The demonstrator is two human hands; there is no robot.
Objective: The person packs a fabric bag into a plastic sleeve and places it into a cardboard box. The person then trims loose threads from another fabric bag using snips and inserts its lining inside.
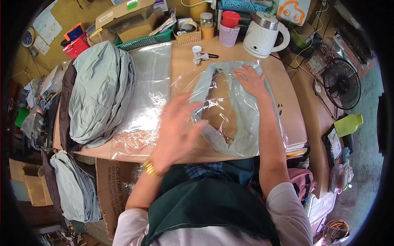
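Note:
A pale grey-green fabric piece [245,110], shaped like a ring with an opening in its middle, lies flat on the table under clear plastic [221,117]. My right hand [249,81] rests on its upper right part, fingers stretched and somewhat apart. Blurred by motion, my left hand [177,129] is over the table's front, left of the ring, with thumb and fingers spread and nothing visible in them. Beside it lies a stack of clear plastic bags [150,82]. Further left sits a folded pile of similar grey-green fabric [100,90].
A white electric kettle [260,37] stands at the table's back right, near a lilac cup [228,35]. A small clip-like item with a dark handle [202,56] lies at the back. A black fan [341,83] is at right. More folded fabric [76,186] hangs lower left.

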